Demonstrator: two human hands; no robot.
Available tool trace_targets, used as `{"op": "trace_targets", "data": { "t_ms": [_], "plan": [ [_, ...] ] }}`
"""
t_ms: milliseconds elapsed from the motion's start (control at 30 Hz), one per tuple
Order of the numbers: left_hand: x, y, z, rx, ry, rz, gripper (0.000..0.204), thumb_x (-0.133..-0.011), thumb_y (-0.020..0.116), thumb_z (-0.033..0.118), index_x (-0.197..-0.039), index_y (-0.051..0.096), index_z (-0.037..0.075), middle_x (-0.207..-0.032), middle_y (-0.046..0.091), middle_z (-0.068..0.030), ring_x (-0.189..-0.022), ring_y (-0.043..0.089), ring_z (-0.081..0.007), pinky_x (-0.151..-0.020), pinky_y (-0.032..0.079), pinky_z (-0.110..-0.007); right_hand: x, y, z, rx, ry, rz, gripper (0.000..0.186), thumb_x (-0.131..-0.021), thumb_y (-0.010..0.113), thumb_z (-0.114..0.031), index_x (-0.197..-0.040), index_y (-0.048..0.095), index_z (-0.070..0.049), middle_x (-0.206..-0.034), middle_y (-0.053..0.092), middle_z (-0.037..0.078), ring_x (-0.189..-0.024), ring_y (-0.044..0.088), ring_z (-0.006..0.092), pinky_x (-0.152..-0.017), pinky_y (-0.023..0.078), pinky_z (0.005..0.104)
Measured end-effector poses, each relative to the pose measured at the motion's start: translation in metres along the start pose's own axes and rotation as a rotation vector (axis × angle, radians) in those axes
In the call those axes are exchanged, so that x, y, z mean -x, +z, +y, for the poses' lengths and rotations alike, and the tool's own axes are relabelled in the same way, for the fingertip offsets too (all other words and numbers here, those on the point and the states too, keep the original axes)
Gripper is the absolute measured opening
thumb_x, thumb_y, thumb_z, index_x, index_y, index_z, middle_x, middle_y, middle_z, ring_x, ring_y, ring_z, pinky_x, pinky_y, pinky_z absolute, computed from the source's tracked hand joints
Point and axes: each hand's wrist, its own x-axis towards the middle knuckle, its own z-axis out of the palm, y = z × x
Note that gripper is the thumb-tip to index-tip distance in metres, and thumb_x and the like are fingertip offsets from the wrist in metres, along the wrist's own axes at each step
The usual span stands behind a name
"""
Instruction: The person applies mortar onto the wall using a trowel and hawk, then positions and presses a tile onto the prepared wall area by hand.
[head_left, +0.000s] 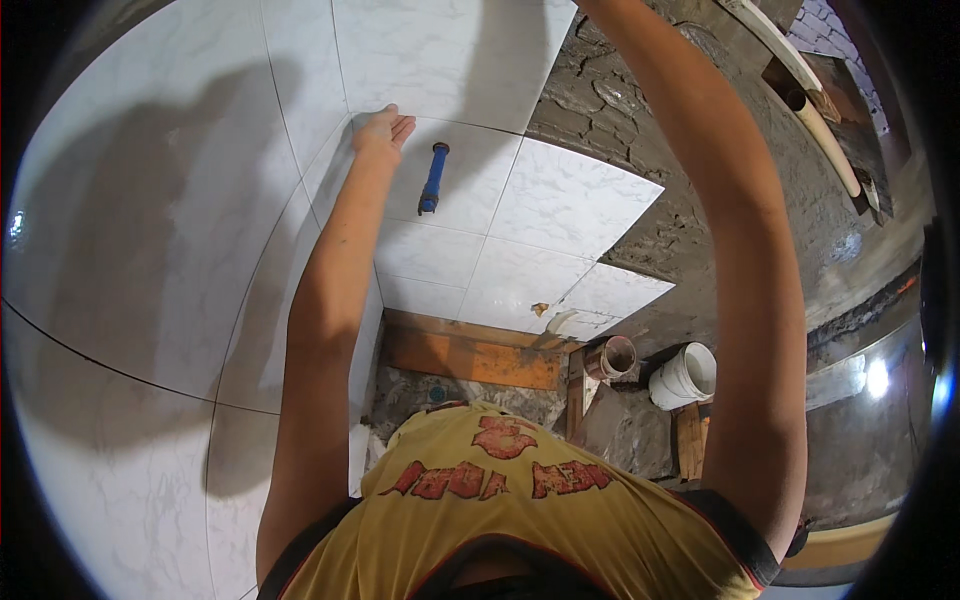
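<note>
My left hand [383, 130] is raised against the white marbled wall tiles, close to the inner corner where two tiled walls meet. Its fingers are stretched out and hold nothing. Just right of it, a blue pipe piece [432, 180] with dark ends stands out from a tile in the lower row. Above lies a large white tile [440, 60], its right edge bordering rough grey mortar [590, 95]. My right arm [735, 190] reaches up past that mortar and leaves the picture at the top, so the right hand is out of sight.
Below the tiles runs an orange-brown wooden board [470, 362]. A white bucket [684, 378] and a smaller stained bucket [610, 358] stand at the lower right. A pale pipe [828, 148] is at the upper right. Tiled wall [130, 250] fills the left side.
</note>
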Motion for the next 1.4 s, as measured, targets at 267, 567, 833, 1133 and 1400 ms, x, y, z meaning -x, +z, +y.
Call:
{"op": "trace_targets", "data": {
  "t_ms": [267, 567, 833, 1133, 1400],
  "plan": [
    [-0.009, 0.005, -0.01, 0.032, -0.03, -0.012, 0.022, -0.093, 0.067, 0.005, -0.111, 0.064, -0.009, -0.1, 0.068, -0.0204, -0.088, 0.072, -0.0336, -0.081, 0.064, -0.039, 0.004, -0.006, 0.002, 0.054, 0.031, -0.053, 0.07, -0.089, 0.072, -0.03, -0.144, 0.048, 0.005, -0.148, 0.049, 0.025, -0.139, 0.045, 0.0399, -0.116, 0.037, 0.0499],
    [0.008, 0.021, -0.013, 0.012, -0.036, 0.053, 0.023, -0.093, 0.07, 0.007, -0.112, 0.063, -0.006, -0.103, 0.068, -0.0165, -0.09, 0.071, -0.0297, -0.08, 0.065, -0.037, 0.02, -0.016, -0.008, 0.011, 0.188, -0.021, 0.065, -0.09, 0.072, -0.023, -0.144, 0.048, 0.005, -0.149, 0.049, 0.024, -0.139, 0.046, 0.039, -0.117, 0.036, 0.049],
    [0.006, 0.007, 0.0, 0.024, -0.035, 0.082, 0.021, -0.09, 0.074, 0.003, -0.106, 0.066, -0.007, -0.101, 0.069, -0.0164, -0.088, 0.072, -0.0288, -0.077, 0.065, -0.035, 0.007, -0.015, -0.015, -0.051, 0.111, -0.062, 0.058, -0.086, 0.075, -0.017, -0.136, 0.056, 0.008, -0.138, 0.059, 0.026, -0.13, 0.055, 0.0395, -0.11, 0.044, 0.0474],
    [0.001, 0.001, 0.003, 0.036, -0.022, 0.082, 0.021, -0.089, 0.074, 0.0, -0.106, 0.066, -0.009, -0.101, 0.071, -0.018, -0.085, 0.073, -0.0304, -0.075, 0.065, -0.037, 0.0, -0.006, -0.014, -0.09, 0.171, -0.011, 0.058, -0.087, 0.074, -0.015, -0.136, 0.056, 0.009, -0.139, 0.058, 0.026, -0.132, 0.053, 0.039, -0.111, 0.043, 0.0471],
    [-0.001, 0.019, -0.015, -0.008, -0.005, 0.037, 0.019, -0.088, 0.074, 0.0, -0.101, 0.066, -0.009, -0.101, 0.071, -0.0175, -0.081, 0.073, -0.0287, -0.07, 0.065, -0.034, 0.013, -0.014, 0.004, -0.093, 0.269, -0.038, 0.071, -0.089, 0.074, -0.024, -0.148, 0.044, 0.002, -0.151, 0.045, 0.024, -0.141, 0.042, 0.0376, -0.118, 0.036, 0.0485]
  ]
}}
